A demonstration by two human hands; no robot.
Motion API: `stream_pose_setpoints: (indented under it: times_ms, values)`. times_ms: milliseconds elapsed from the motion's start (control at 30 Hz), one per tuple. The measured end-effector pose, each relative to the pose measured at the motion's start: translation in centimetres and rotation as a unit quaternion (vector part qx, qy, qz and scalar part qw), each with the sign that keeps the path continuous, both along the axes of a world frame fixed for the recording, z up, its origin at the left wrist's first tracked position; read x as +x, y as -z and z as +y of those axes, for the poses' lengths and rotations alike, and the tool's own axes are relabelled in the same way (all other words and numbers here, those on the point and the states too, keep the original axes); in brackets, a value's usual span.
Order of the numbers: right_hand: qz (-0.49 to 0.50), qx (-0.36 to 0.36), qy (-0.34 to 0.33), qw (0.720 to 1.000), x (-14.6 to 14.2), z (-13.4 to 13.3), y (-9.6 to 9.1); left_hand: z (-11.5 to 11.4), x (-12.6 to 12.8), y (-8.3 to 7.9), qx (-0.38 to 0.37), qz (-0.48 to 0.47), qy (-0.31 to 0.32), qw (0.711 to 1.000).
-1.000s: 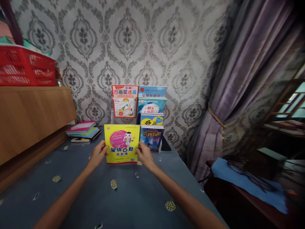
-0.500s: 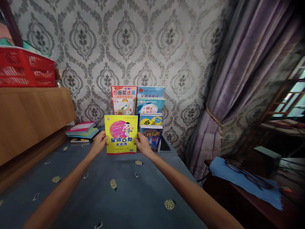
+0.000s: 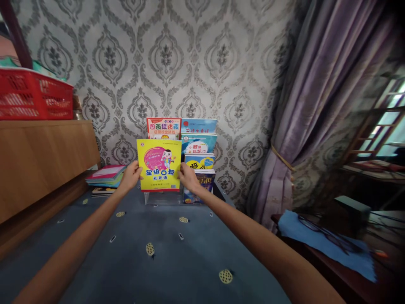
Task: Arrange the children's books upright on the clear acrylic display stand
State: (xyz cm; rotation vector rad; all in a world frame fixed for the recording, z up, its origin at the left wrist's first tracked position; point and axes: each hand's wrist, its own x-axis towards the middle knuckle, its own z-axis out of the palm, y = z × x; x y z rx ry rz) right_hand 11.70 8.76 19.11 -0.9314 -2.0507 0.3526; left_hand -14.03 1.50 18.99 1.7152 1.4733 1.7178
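Note:
A yellow workbook (image 3: 160, 164) with a pink circle and a cartoon child on its cover is held upright by its two side edges. My left hand (image 3: 132, 174) pinches its left edge, my right hand (image 3: 188, 176) its right edge. Below and behind it shows a clear stand (image 3: 164, 198). A red-edged picture book (image 3: 163, 127) rises behind the workbook, partly hidden by it. To the right, several books stand in stepped rows, among them a light-blue book (image 3: 202, 143), a blue and yellow book (image 3: 198, 161) and a dark-blue book (image 3: 202, 188) partly behind my right hand.
A pile of thin books (image 3: 106, 177) lies at the left beside a wooden cabinet (image 3: 47, 156) with a red basket (image 3: 38, 95) on it. Patterned blue cloth (image 3: 164, 261) covers the table. Glasses (image 3: 325, 232) rest on a blue cloth (image 3: 294, 226) at the right, below a purple curtain (image 3: 284, 126).
Both hands have raised the yellow workbook, which now covers more of the red-edged book. The clear stand's lower front shows beneath it. The view has tilted up slightly.

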Motion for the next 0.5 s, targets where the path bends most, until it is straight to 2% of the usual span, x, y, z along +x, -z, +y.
stream_pose_setpoints:
  times_ms: [233,500]
  values:
    - [-0.009,0.047,0.015,0.999,-0.4,0.9,-3.7,1.4,-0.4,-3.4,0.034,0.004,-0.01,0.999]
    - [-0.012,0.111,0.03,0.993,-0.6,2.2,-7.6,3.0,-0.8,-7.6,0.08,0.035,-0.052,0.995]
